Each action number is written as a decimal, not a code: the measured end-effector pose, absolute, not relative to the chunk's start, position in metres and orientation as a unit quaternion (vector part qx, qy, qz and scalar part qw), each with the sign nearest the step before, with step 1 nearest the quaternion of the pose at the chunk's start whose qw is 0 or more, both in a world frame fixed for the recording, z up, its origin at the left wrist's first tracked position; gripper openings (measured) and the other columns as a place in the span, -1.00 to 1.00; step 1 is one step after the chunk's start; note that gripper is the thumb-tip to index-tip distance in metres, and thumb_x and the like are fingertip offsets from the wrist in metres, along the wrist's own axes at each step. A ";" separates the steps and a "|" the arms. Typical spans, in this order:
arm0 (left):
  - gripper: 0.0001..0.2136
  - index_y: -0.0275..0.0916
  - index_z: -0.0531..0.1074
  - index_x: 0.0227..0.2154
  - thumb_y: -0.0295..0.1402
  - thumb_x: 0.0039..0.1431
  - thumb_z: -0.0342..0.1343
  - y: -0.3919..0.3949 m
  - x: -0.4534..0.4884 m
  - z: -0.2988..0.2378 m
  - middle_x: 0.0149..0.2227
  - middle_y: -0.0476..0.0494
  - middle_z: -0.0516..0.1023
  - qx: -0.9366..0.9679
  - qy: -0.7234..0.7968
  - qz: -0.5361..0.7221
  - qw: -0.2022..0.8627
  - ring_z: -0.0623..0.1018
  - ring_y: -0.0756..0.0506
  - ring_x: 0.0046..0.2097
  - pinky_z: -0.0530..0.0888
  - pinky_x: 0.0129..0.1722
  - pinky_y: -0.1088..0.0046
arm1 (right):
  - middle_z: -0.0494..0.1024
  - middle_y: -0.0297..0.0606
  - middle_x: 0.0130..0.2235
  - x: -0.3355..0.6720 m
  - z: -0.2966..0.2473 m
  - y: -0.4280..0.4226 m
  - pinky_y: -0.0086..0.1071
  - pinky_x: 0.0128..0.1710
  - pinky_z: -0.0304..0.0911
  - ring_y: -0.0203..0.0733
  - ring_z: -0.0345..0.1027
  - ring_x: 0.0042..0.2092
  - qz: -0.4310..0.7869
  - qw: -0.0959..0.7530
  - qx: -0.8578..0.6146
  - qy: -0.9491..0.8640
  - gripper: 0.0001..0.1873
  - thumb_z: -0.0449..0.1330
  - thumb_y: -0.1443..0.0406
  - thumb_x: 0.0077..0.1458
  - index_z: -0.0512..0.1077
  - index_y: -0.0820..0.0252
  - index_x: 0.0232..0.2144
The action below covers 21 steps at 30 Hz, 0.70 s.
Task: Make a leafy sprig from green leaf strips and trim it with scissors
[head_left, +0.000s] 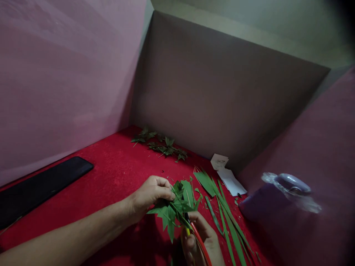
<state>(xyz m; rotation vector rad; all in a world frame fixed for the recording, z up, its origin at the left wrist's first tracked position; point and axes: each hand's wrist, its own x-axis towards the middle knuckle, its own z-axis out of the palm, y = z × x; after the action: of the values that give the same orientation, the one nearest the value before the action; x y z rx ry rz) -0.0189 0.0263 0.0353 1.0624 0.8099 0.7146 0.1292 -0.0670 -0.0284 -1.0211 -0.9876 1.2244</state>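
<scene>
My left hand (155,194) pinches a bunch of green lobed leaves (168,214) between thumb and fingers, above the red cloth. Close below it, my right hand (203,236) is closed around hand shears (200,242) with one red and one yellow handle. The dark jaws of the shears lie in among the leaf stems, partly hidden by foliage. Whether the blades are apart or together I cannot make out. Long green blade-like leaves (230,218) lie beside my right hand, along with a broader cut leaf piece (204,183).
Several leafy sprigs (166,146) lie along the back of the red cloth (111,162). White paper pieces (231,181) rest at the back right. A purple container (263,201) with clear plastic stands on the right. A long black object (47,186) lies at left. Pink walls enclose the sides.
</scene>
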 end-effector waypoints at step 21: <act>-0.88 -0.27 0.26 -0.72 -0.47 -0.28 0.12 0.025 -0.019 0.037 -0.77 0.15 0.20 0.511 0.367 0.309 0.713 0.11 0.13 -0.69 0.04 -0.68 0.58 | 0.07 -0.54 -0.64 0.128 -0.028 -0.067 -0.56 -0.72 -0.30 -0.49 -0.28 -0.66 0.544 0.596 -0.416 -0.420 -0.42 0.30 -0.12 -0.40 0.32 0.14 -0.41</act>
<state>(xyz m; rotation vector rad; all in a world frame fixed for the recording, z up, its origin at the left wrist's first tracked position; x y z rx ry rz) -0.0194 0.0249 0.0369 1.1324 0.8138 0.6851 0.1277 -0.0671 -0.0278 -0.9668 -0.9743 1.2623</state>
